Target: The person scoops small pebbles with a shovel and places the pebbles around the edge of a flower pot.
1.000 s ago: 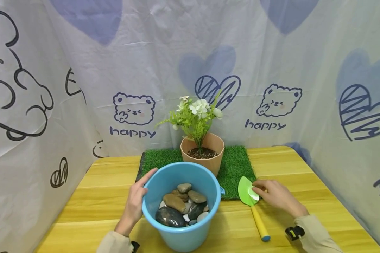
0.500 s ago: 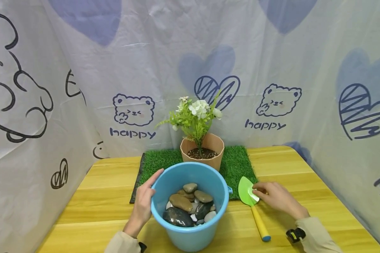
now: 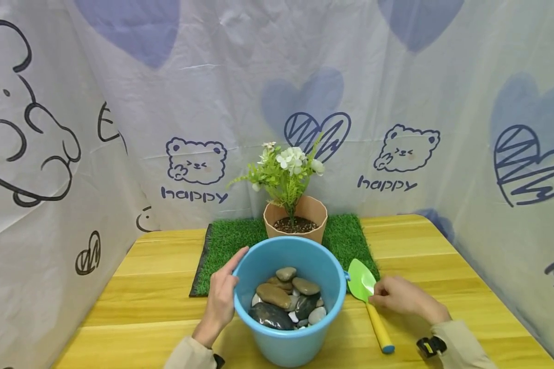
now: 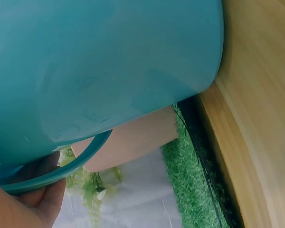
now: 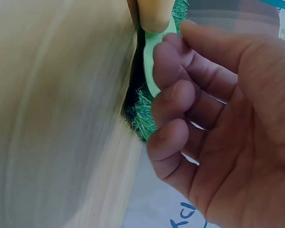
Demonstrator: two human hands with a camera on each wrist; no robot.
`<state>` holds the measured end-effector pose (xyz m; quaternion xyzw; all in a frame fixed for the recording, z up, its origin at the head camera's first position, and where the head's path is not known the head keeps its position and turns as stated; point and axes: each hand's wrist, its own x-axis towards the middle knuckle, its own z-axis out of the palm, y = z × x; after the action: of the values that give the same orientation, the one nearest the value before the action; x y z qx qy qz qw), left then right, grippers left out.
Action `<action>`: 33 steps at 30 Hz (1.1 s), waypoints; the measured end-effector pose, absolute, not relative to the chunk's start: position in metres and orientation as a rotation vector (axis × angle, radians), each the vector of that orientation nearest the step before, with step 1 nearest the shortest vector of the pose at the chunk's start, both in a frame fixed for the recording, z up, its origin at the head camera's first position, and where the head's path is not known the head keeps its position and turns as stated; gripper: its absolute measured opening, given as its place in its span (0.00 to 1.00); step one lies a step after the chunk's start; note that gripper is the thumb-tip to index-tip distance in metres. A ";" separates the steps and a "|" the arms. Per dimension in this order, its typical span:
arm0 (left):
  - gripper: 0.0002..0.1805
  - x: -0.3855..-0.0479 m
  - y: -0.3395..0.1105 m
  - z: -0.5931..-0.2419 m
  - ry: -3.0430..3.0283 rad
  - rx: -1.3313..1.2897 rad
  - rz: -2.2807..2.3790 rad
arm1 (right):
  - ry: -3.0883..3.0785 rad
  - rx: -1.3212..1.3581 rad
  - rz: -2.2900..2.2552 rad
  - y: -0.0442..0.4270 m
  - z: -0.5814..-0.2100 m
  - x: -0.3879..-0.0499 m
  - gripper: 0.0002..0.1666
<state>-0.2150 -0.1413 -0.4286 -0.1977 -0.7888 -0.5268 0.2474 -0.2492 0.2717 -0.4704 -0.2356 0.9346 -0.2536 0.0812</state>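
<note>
A blue bucket [image 3: 288, 338] filled with stones [image 3: 274, 296] stands at the front of the table. My left hand [image 3: 222, 294] holds it at the left side; the left wrist view shows the fingers [image 4: 50, 202] curled round its blue handle [image 4: 80, 159]. A toy trowel [image 3: 362, 279] with a green blade and yellow handle lies to the right of the bucket. Beside the neck of the trowel is my right hand [image 3: 403, 297]. Its fingers [image 5: 173, 97] are loosely curled and hold nothing; whether they touch the blade I cannot tell.
Behind the bucket a tan flowerpot [image 3: 314, 218] with a white-flowered plant [image 3: 288, 177] stands on a green turf mat [image 3: 351, 241]. The yellow wooden table [image 3: 161, 271] is enclosed by a printed white curtain [image 3: 240, 102].
The bucket has moved to the right with my left hand, closer to the trowel. My right hand has shifted slightly down from the trowel's blade toward its neck.
</note>
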 end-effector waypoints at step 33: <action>0.31 -0.215 -0.127 -0.423 -2.249 -0.554 -1.490 | 2.776 -0.312 -0.734 0.252 -0.478 -0.230 0.24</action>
<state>-0.2150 -0.1266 -0.4232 -0.1975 -0.8012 -0.5309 0.1926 -0.2300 0.2524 -0.4778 -0.1072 0.9535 -0.2519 0.1264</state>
